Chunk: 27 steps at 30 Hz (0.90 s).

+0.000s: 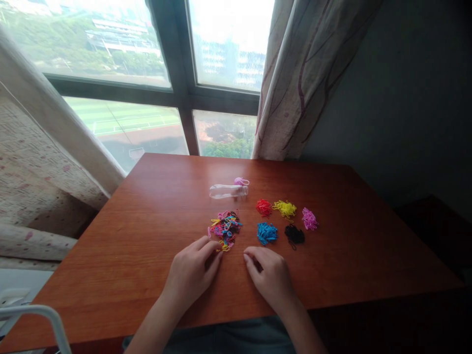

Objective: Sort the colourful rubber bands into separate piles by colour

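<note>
My left hand (193,268) rests at the near edge of a mixed pile of small coloured rubber bands (225,227). Its thumb and index finger close around a yellow rubber band (223,248) on the pile's near side. To the right of that pile, my right hand (271,275) lies low over the table with thumb and index fingertips pinched together; whatever they hold, if anything, is too small to make out. Beyond it sit single-colour heaps of bands: blue (267,233), black (294,235), red (264,207), yellow (285,209) and pink (309,219).
A clear plastic bottle (225,191) lies on its side behind the piles, a pink looped cap (241,182) beside its right end. The wooden table (155,221) meets a window and curtains (295,83). A white curved rail (47,312) stands at lower left.
</note>
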Motion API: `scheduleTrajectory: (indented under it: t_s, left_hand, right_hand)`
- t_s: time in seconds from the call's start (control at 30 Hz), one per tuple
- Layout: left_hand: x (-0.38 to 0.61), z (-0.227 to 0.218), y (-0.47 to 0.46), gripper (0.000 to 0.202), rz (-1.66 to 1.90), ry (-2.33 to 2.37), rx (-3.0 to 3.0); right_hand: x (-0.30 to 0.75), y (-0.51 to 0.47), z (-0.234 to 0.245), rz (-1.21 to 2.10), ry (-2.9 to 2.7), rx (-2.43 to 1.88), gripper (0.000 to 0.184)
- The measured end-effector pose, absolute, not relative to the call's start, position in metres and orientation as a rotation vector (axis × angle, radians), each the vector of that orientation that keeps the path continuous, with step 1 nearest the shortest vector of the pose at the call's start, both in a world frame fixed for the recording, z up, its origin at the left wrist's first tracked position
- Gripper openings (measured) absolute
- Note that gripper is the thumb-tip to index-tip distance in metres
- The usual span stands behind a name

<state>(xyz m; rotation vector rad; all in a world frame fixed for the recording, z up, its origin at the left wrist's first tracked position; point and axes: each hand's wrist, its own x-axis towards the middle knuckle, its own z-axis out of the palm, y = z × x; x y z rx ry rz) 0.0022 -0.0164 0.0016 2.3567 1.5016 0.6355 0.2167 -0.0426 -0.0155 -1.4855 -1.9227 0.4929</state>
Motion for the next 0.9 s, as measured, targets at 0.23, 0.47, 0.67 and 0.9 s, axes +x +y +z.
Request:
scheduleTrajectory:
  t_s: [0.23,0.47,0.67,0.9]
  left_hand:
    - [0.002,0.004,-0.016,0.016,0.626,1.424,2.351]
    - [0.003,0.003,-0.016,0.019,0.618,1.396,2.369]
    - [0.005,0.001,-0.016,0.019,0.623,1.554,2.373]
    - [0.005,0.001,-0.016,0.018,0.627,1.632,2.332]
  right_hand:
    - [0.214,-0.04,-0.013,0.439,-1.952,-1.519,0.018]
    - [0.212,-0.041,-0.011,0.431,-1.977,-1.54,0.018]
    - [0.212,-0.041,-0.011,0.432,-1.976,-1.547,0.018]
    - [0.205,-0.036,-0.009,0.425,-1.975,-1.571,0.018]
